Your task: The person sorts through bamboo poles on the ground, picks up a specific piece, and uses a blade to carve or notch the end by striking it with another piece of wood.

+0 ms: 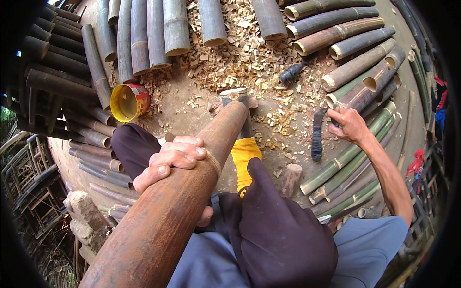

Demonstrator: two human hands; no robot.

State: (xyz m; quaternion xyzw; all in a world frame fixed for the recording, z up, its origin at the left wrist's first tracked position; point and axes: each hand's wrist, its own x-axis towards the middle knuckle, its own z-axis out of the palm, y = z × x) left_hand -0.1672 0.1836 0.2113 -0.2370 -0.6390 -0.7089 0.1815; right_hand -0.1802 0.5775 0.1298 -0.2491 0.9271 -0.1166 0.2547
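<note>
My left hand [170,161] is wrapped round a thick reddish-brown bamboo pole [158,216] just below its node. The pole slants across my lap from the lower left. Its far end lies by a short upright post [234,92] with a pale cut top. Out to the right, my right hand [346,125] has its fingers curled at the blade end of a curved knife [317,137]. The knife's black wrapped handle points down towards me. Just beyond this hand lies a bamboo length with an oval hole [370,84].
Bamboo lengths [139,43] lie in rows at the far side, left and right. Pale wood chips [230,57] cover the ground ahead. A yellow-and-red bucket [126,103] stands at left. A black-wrapped handle [290,74] lies among chips; a short wood piece [292,178] stands near my knee.
</note>
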